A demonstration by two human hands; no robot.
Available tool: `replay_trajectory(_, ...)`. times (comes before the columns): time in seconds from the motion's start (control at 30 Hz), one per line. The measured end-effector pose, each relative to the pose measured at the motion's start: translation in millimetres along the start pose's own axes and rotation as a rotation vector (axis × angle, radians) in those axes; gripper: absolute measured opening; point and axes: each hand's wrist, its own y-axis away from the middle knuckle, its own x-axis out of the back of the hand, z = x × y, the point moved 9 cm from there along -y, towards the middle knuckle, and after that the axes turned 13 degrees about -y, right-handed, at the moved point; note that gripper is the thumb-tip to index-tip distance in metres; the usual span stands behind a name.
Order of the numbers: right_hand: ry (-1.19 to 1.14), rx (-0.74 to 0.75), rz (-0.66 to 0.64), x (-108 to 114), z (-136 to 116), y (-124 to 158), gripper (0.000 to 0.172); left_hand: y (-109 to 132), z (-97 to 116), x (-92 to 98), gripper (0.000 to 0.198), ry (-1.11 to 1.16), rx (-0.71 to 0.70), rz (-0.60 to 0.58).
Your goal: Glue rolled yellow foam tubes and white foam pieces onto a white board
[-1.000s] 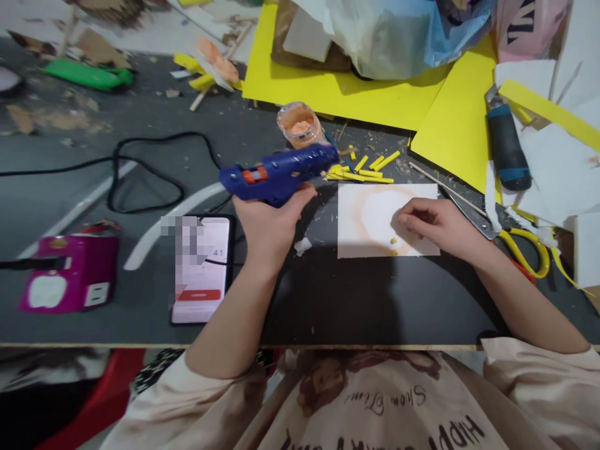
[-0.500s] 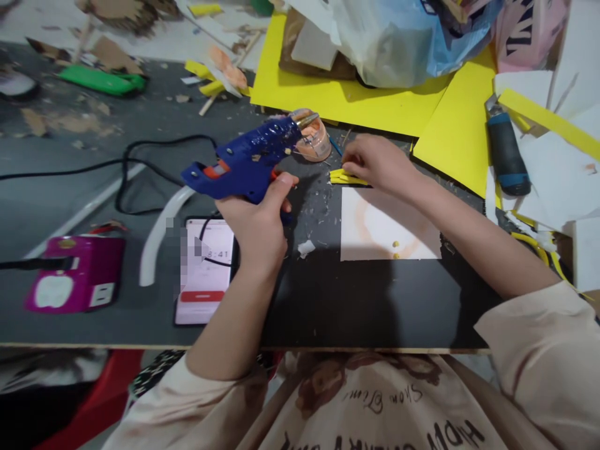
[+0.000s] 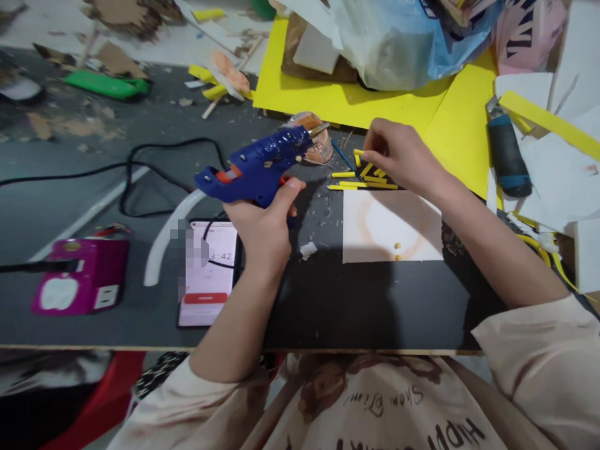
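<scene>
Left of centre, the left hand (image 3: 260, 231) is clamped around the blue glue gun (image 3: 265, 159); its nozzle (image 3: 320, 130) is best kept off skin. Right of centre, a short yellow stick (image 3: 357, 159) meets the right hand (image 3: 398, 150), fingers curled, pinch unclear; a light end-grip should suit. Below lies the white card (image 3: 354, 247).

From here I read "42" on black-edged rectangular phone (image 3: 213, 278), upside-down "Show Time" on cream fabric shirt (image 3: 370, 425), white apple sign (image 3: 60, 294) on magenta plastic box (image 3: 105, 265).
</scene>
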Motion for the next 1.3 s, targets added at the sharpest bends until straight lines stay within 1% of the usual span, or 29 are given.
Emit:
replay_trajectory(0.03,-0.045,-0.011,0.045,9,2,10,0.009,1,1,-0.5,0.033,-0.008,-0.005,-0.004)
replay_trajectory(0.1,-0.120,-0.046,0.107,21,7,33,0.010,2,1,-1.2,0.029,-0.035,-0.005,-0.015)
replay_trajectory(0.17,-0.193,-0.092,0.147,25,10,56,0.009,3,-2,-6.5,0.027,-0.102,0.016,-0.084)
replay_trajectory(0.3,-0.390,-0.203,0.179,14,22,94,0.016,9,-12,-24.2,0.024,-0.267,0.032,-0.328)
replay_trajectory(0.4,-0.494,-0.230,0.221,7,29,108,0.023,16,-17,-33.1,0.024,-0.352,0.022,-0.454)
replay_trajectory(0.47,-0.540,-0.229,0.283,7,32,112,0.027,18,-17,-36.4,0.023,-0.364,0.012,-0.489)
replay_trajectory(0.53,-0.569,-0.225,0.336,7,33,115,0.030,20,-14,-38.0,0.021,-0.345,0.007,-0.495)
replay_trajectory(0.63,-0.605,-0.227,0.360,4,33,116,0.031,22,-12,-40.9,0.018,-0.353,0.007,-0.513)
replay_trajectory(0.83,-0.602,-0.210,0.355,0,32,117,0.025,27,-10,-40.9,0.015,-0.385,0.033,-0.514)
replay_trajectory(1.03,-0.505,-0.157,0.343,2,29,115,0.023,27,-9,-39.9,0.014,-0.419,0.024,-0.503)
replay_trajectory(1.3,-0.477,-0.162,0.316,-1,29,115,0.014,27,-11,-42.8,0.013,-0.407,0.035,-0.516)
